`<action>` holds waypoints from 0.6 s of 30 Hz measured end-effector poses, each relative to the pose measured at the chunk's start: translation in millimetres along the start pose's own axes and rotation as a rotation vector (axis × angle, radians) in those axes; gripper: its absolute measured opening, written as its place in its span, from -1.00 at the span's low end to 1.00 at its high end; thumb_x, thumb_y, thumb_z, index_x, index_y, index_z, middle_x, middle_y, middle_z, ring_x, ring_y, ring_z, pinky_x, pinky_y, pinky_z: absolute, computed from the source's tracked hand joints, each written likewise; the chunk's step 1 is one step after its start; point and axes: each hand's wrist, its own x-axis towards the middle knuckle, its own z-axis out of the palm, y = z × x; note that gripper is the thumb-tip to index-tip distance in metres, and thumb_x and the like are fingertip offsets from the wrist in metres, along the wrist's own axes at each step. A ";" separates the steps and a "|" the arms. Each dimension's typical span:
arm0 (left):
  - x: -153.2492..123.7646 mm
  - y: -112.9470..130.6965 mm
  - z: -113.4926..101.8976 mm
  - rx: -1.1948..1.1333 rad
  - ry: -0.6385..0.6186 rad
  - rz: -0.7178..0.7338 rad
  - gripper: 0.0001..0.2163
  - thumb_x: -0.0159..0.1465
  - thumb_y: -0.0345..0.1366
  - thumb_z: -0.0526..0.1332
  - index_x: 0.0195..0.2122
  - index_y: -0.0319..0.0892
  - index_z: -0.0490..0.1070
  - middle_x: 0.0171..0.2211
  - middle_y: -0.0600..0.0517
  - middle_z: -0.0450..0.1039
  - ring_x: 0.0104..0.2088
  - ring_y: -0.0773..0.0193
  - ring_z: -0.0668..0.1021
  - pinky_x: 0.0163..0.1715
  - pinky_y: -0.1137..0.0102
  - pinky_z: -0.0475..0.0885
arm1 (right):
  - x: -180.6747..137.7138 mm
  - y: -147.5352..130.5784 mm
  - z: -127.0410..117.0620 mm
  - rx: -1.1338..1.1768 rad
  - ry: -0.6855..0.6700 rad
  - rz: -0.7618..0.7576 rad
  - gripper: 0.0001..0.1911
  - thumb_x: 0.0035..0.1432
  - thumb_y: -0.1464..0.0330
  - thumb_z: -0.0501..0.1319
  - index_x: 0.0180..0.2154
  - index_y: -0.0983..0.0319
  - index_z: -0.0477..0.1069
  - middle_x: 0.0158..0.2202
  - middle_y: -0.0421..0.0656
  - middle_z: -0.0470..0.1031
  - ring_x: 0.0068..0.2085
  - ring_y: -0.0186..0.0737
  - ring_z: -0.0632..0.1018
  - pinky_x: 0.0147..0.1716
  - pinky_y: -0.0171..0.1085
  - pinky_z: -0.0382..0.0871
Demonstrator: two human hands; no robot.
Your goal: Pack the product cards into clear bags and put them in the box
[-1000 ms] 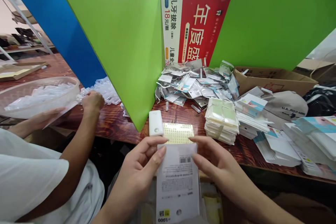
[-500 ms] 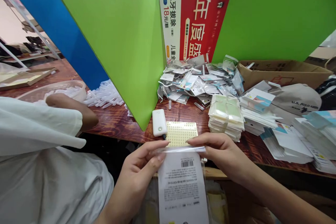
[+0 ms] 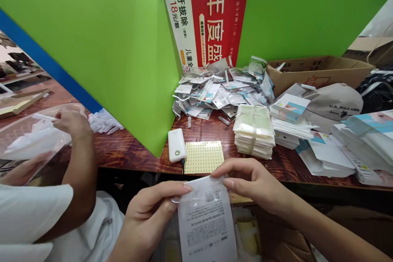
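Left hand and right hand pinch a bag by its top edge (open room parts them from the divider).

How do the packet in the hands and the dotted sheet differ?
Pose: the packet is held tilted between the left hand and right hand; the sheet lies flat on the table.
Look: the packet is white, with printed text and a barcode; the sheet is pale yellow, with rows of small dots.
Surface: the packet has a clear plastic outer layer; the sheet shows none.
Shared: both are thin and roughly rectangular.
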 end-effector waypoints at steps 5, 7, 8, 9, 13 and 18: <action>1.8 4.2 5.0 0.059 0.026 -0.014 -0.92 0.20 -0.24 0.34 -0.36 0.01 0.66 -0.33 0.08 0.67 -0.34 0.28 0.64 -0.32 0.57 0.52 | -3.4 1.7 0.3 0.100 -0.044 0.084 -0.77 0.15 0.30 0.32 -0.12 0.18 0.56 -0.31 -0.18 0.55 -0.32 -0.31 0.54 -0.31 -0.36 0.38; 3.0 5.0 6.0 0.035 0.036 -0.071 -0.92 0.20 -0.21 0.35 -0.34 -0.01 0.65 -0.32 0.07 0.66 -0.34 0.27 0.64 -0.36 0.57 0.52 | -4.6 1.2 -1.8 0.068 -0.057 0.055 -0.72 0.16 0.40 0.27 -0.07 0.15 0.55 -0.23 -0.18 0.56 -0.24 -0.28 0.55 -0.26 -0.35 0.40; 3.8 5.5 6.6 -0.009 0.034 -0.113 -0.90 0.22 -0.19 0.34 -0.28 0.00 0.64 -0.28 0.06 0.66 -0.32 0.25 0.64 -0.35 0.55 0.52 | -5.4 0.5 -3.6 0.034 -0.060 0.027 -0.67 0.14 0.45 0.24 -0.05 0.13 0.55 -0.18 -0.18 0.56 -0.18 -0.26 0.55 -0.21 -0.33 0.40; 4.9 6.2 7.2 -0.070 0.019 -0.157 -0.85 0.24 -0.18 0.32 -0.17 0.03 0.60 -0.23 0.06 0.65 -0.27 0.21 0.65 -0.32 0.52 0.54 | -6.3 -0.5 -5.7 -0.009 -0.054 -0.003 -0.61 0.11 0.50 0.21 -0.03 0.10 0.55 -0.13 -0.19 0.56 -0.13 -0.23 0.55 -0.15 -0.31 0.41; 7.7 9.9 11.2 -0.251 -0.169 -0.308 -0.27 0.27 -0.17 0.31 0.36 0.19 -0.09 0.02 -0.04 0.55 -0.07 0.06 0.61 -0.12 0.28 0.55 | -11.2 -5.3 -14.2 -0.082 0.029 -0.092 -0.56 0.15 0.50 0.16 0.03 0.04 0.52 0.02 -0.20 0.53 0.05 -0.12 0.50 0.06 -0.15 0.37; 3.4 12.3 20.3 -0.102 -0.330 -0.350 -0.07 0.31 -0.15 0.26 0.39 0.11 -0.55 -0.05 -0.06 0.57 -0.13 0.11 0.62 -0.15 0.31 0.52 | -12.2 -10.0 -11.1 -0.305 0.144 -0.203 -0.62 0.27 0.32 0.23 0.12 0.00 0.41 0.05 -0.17 0.47 0.04 -0.16 0.49 0.02 -0.20 0.41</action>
